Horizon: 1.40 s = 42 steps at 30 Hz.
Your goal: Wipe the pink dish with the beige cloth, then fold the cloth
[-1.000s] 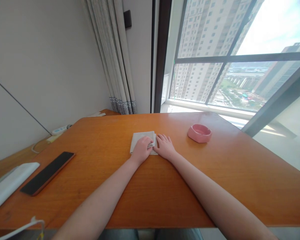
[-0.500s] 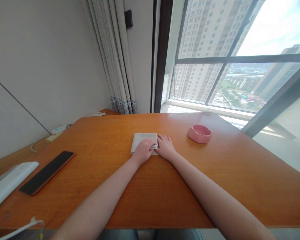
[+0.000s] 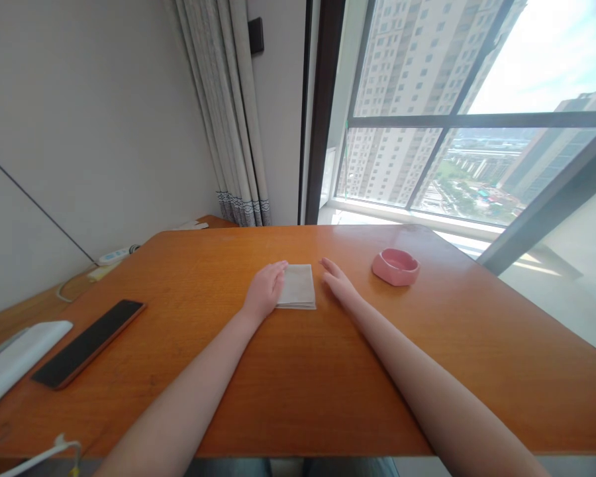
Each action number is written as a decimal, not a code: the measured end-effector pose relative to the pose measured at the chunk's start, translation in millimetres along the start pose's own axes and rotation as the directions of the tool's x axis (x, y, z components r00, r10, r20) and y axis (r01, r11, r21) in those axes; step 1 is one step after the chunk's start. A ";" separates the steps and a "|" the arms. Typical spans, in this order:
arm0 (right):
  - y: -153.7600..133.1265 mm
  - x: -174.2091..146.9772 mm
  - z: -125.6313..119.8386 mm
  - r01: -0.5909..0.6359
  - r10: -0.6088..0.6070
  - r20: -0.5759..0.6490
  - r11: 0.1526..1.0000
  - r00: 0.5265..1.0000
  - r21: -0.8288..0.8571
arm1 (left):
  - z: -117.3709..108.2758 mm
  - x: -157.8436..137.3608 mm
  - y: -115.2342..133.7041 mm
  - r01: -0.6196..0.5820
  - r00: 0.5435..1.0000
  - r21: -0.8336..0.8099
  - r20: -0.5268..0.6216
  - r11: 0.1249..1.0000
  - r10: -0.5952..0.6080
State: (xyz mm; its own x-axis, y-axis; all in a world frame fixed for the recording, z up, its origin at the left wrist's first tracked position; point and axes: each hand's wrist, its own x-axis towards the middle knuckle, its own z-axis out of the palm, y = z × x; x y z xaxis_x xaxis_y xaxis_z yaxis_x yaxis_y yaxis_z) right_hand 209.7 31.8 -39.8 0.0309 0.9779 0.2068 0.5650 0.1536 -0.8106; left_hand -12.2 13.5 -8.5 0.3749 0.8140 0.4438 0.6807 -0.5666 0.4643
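Note:
A light grey folded cloth [image 3: 298, 286] lies flat in the middle of the wooden table, its layers showing along the near edge. My left hand [image 3: 267, 289] is at its left side, fingers stretched out and partly covering that edge; whether it presses on the cloth I cannot tell. Just right of the cloth, a small gap away, my right hand [image 3: 338, 281] rests on its side with fingers extended and nothing in it.
On the wooden table [image 3: 288, 384], a pink faceted bowl [image 3: 396, 267] stands to the right. At left lie a long black-topped slab [image 3: 89, 343] and a white device [image 3: 20, 358]. A power strip [image 3: 115, 256] sits by the wall, and a white cable [image 3: 44, 457] at the near left edge.
My left hand has let go of the cloth's edge and moved left. My right hand has drawn away to the right. The cloth now lies folded narrower between them.

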 end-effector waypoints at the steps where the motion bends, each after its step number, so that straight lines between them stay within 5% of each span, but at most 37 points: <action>1: 1.9 0.5 1.1 -0.011 0.015 -0.047 0.997 0.999 0.075 | 1.1 1.6 -5.7 0.056 0.997 0.055 0.057 0.997 -0.059; 3: -0.4 -1.9 3.2 -0.006 0.024 -0.128 0.991 0.991 0.135 | 6.2 2.6 -11.1 0.110 0.961 0.183 0.230 0.977 -0.151; 6: -19.3 -13.8 4.0 0.186 -0.195 -0.190 0.981 0.962 -0.061 | 18.4 -2.0 0.9 0.096 0.913 0.286 0.356 0.953 -0.199; 9: -45.1 -31.5 7.9 0.415 -0.429 0.012 0.864 0.903 -0.284 | 30.5 -9.3 24.2 0.027 0.941 0.161 0.329 0.987 -0.080; 12: -59.3 -46.7 20.4 0.357 -0.325 0.148 0.858 0.934 -0.370 | 35.9 -11.4 31.4 0.012 0.954 0.004 0.299 1.000 -0.013; 18: -49.8 -64.4 27.7 0.206 -0.103 0.198 0.761 0.975 -0.615 | 25.2 -3.9 -1.0 0.043 0.928 0.142 0.361 0.989 -0.092; 22: -30.8 -82.8 -7.5 0.245 -0.077 0.271 0.705 0.959 -0.665 | 20.7 -4.8 -0.3 0.023 0.926 0.203 0.366 0.979 -0.098; 26: 7.2 -106.4 -65.6 0.171 -0.014 0.220 0.677 0.975 -0.716 | 20.0 -6.6 8.1 0.032 0.924 0.211 0.367 0.977 -0.110; 34: 90.1 -132.3 -169.8 0.126 0.002 0.193 0.753 0.981 -0.645 | 21.3 -6.7 5.1 0.040 0.932 0.187 0.348 0.982 -0.104; 39: 79.2 -120.5 -185.7 0.067 0.007 0.124 0.813 0.992 -0.578 | 20.3 -6.7 6.6 0.039 0.929 0.190 0.355 0.981 -0.105; 42: 47.2 -105.3 -162.7 0.086 -0.109 -0.017 0.860 0.994 -0.503 | 19.7 -6.7 7.1 0.040 0.930 0.193 0.352 0.980 -0.107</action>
State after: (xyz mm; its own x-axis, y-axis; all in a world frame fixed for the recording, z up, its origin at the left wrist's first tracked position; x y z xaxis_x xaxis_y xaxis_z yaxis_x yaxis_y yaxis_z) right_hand 367.2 -87.0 -10.7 -0.0170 0.9527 0.3033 0.9031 0.1448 -0.4042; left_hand 2.5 6.5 -23.2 0.4975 0.8624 0.0933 0.8035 -0.4987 0.3252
